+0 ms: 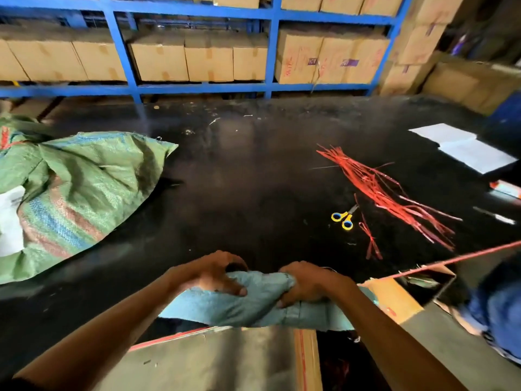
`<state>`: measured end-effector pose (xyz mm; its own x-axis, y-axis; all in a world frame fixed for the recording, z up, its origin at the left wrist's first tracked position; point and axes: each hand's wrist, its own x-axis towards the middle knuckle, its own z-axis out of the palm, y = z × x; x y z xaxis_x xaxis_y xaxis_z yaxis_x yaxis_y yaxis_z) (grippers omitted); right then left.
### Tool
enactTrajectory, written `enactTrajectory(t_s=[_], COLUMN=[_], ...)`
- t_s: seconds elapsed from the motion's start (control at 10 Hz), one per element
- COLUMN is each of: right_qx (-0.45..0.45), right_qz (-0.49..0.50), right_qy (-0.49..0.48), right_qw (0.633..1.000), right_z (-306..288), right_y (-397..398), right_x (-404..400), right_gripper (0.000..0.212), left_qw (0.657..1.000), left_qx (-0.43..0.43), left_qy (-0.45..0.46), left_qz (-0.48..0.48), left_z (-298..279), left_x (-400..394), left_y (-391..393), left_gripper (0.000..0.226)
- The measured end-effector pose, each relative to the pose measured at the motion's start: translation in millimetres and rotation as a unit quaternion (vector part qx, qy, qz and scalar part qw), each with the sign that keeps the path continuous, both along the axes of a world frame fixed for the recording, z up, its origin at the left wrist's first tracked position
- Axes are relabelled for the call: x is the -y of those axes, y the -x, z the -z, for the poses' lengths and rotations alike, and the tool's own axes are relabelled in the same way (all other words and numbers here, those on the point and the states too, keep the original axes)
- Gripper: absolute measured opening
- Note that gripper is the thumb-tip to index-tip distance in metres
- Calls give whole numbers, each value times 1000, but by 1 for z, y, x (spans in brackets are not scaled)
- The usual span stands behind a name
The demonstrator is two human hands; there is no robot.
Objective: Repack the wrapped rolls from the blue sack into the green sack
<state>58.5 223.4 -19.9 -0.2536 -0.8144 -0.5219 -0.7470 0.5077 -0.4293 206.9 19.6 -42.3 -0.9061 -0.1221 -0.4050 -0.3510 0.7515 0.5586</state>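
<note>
A blue steel rack (273, 52) is seen across the back of the view, its shelves filled with brown cartons (210, 59). In front of it a wide black bench (253, 179) is spread out, and everything else is carried on it or held at its near edge.

The green sack (84, 187) is laid on its side at the left of the bench, crumpled and partly filled, with a white wrapped item (10, 218) showing at its left end (whether this is one of the rolls cannot be told). The blue sack (253, 303) is held at the near edge of the bench, in the middle of the view, its gathered top bunched up between the two hands. The left hand (217, 275) is curled over the sack's upper fold, thumb laid across the fabric. The right hand (307, 283) is clenched on the bunched cloth just beside it, fingers tucked under. No rolls can be seen inside the blue sack.

An open carton (394, 297) is seen at the right of the blue sack, below the bench edge. White sheets of paper (465, 148) are laid at the far right of the bench. A loose bundle of red plastic strings (392, 193) is spread to the right of centre. Yellow-handled scissors (344, 217) are laid just beside the strings, on their left.
</note>
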Motion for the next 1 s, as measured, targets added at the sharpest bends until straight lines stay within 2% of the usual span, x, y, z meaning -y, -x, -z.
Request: enactTrajectory(t_s=[0.1, 0.2, 0.3, 0.4, 0.5, 0.6, 0.7, 0.8, 0.9, 1.0], right_qx=[59, 48, 39, 35, 25, 17, -13, -101, -186, -221], right_qz=[67, 131, 202, 274, 325, 326, 338, 300, 298, 281], right_qy=[-53, -118, -189, -223, -245, -271, -253, -179, -16, 106], right_qw=[995, 983, 960, 935, 913, 905, 906, 932, 936, 928], right_z=[-13, -34, -47, -37, -18, 11, 45, 59, 42, 11], right_y=[39, 68, 84, 87, 92, 103, 111, 116, 124, 124], right_x=[-71, -160, -240, -299, -321, -311, -285, -247, -195, -143], right_gripper=[57, 73, 73, 75, 69, 69, 84, 73, 37, 26], left_qw=[996, 985, 971, 967, 968, 973, 980, 983, 982, 969], left_qx=[-8, 4, 2, -7, -8, -1, 8, -56, -145, -221], left_qy=[-54, -79, -74, -63, -45, -45, -72, -56, 13, 95], left_qz=[65, 153, 226, 247, 246, 224, 185, 163, 121, 61], left_z=[-8, -9, 4, 28, 43, 54, 52, 36, 22, 10], left_x=[-65, -143, -219, -283, -326, -339, -328, -296, -250, -203], left_y=[47, 105, 148, 176, 192, 190, 179, 169, 164, 160], left_gripper=[54, 49, 43, 52, 54, 51, 44, 28, 40, 48])
